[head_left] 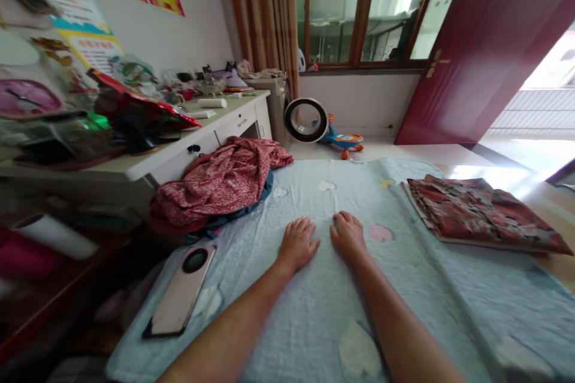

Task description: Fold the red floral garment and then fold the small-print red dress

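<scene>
A pale blue blanket with whitish, pink and yellow patches is spread out in front of me. My left hand lies palm down on it, fingers stretched forward and thumb apart. Just to its right, my right hand also rests on the blanket, fingers close together and slightly bent; nothing shows in either hand. A phone with a large round black camera lies at the blanket's left edge. On the right sits a folded red floral cloth.
A heap of red patterned fabric lies at the far left, against a cluttered white desk. Beyond the blanket are a washing machine with its round door swung open and a blue-orange ride-on toy. A dark red door stands open at right.
</scene>
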The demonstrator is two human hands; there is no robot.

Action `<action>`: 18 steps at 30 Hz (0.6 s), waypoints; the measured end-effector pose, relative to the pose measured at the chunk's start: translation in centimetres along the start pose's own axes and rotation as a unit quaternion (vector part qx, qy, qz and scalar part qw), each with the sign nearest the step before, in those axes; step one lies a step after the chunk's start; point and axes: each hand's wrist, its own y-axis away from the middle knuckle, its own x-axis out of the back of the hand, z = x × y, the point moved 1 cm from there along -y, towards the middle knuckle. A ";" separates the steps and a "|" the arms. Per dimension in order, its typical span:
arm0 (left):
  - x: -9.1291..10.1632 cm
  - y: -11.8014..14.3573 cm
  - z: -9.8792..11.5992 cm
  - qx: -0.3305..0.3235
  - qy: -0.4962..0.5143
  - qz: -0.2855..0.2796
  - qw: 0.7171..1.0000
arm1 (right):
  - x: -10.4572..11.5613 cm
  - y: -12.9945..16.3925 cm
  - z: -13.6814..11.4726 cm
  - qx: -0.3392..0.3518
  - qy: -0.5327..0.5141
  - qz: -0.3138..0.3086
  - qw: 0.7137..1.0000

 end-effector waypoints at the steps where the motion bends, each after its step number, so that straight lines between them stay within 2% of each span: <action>1: 0.0 0.0 -0.2 0.002 0.023 0.012 1.000 | -0.4 0.1 0.2 0.006 0.003 0.011 1.000; 3: -0.1 -0.1 -0.6 0.011 0.088 0.048 0.995 | -1.0 0.2 0.6 0.021 0.001 0.024 0.999; 5: 0.0 -0.3 -1.2 0.032 0.174 0.106 0.978 | -1.4 0.2 1.2 0.033 -0.008 0.036 0.999; 7: 0.3 -0.5 -2.2 0.072 0.264 0.174 0.946 | -1.6 0.1 1.6 0.041 -0.017 0.047 0.998; 10: 1.1 -0.8 -4.3 0.172 0.349 0.268 0.881 | -1.9 -0.1 2.0 0.046 -0.026 0.054 0.997; 14: 2.8 -1.0 -7.4 0.317 0.338 0.357 0.811 | -2.0 -0.3 2.3 0.053 -0.034 0.056 0.996; 16: 3.6 -1.0 -8.5 0.352 0.306 0.381 0.798 | -2.1 -0.3 2.3 0.054 -0.035 0.059 0.996; 18: 4.3 -0.8 -9.2 0.358 0.275 0.405 0.795 | -2.1 -0.3 2.4 0.054 -0.038 0.061 0.996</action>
